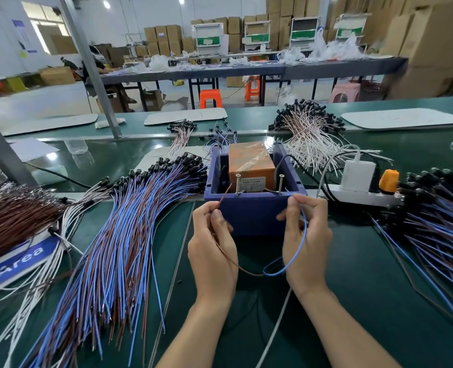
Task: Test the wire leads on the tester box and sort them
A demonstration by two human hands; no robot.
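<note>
The dark blue tester box (254,208) sits in the middle of the green bench (358,274), open at the top, with an orange block (250,162) wrapped in clear tape inside it and two upright screws, the left screw (237,184) and the right screw (281,184), standing along its near edge. The left hand (212,256) is just in front of the box, its grip closed between thumb and fingertips on the brown lead (224,195), whose free end angles up toward the left screw without clearly touching it. The right hand (306,240) is at the box's near right corner, its grip pinched shut on the blue lead (303,235) close to the right screw; whether the tip meets the screw cannot be told. The two leads run down and join in a loop between the hands, so they appear to be one pair. To the left of the box lies a large fanned pile of blue-and-brown leads (119,248) with black caps at the far ends, and beyond it a brown bundle (10,216). Another heap of blue leads (437,224) lies to the right, near a white power strip (363,195) carrying an orange plug (388,180). A pile of white leads (313,139) rests behind the box.
</note>
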